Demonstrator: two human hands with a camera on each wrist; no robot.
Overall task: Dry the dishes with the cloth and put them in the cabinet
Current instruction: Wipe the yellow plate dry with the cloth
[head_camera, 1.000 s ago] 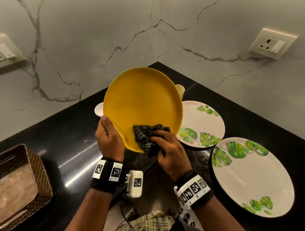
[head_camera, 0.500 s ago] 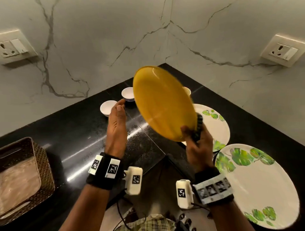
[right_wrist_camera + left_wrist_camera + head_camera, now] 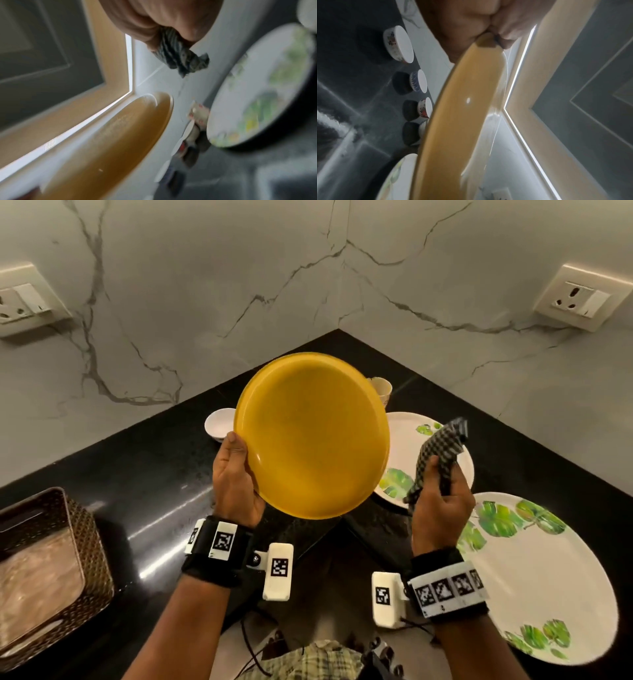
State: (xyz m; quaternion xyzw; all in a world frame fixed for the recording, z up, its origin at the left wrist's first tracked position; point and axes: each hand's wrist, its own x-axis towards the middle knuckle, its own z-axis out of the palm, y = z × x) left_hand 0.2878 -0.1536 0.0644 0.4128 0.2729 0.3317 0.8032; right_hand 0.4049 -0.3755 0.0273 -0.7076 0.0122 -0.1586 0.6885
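Now my left hand has the flipped yellow plate back at centre frame, fingers pinching its rim, while my right hand, fingers curled round the cloth, has come off to the right, so its other face is probably next to dry.

Two pale marble-veined walls are seen meeting in a corner above a glossy black countertop. A cream socket plate is fixed on the left wall and another on the right. Light is reflected in streaks on the counter.
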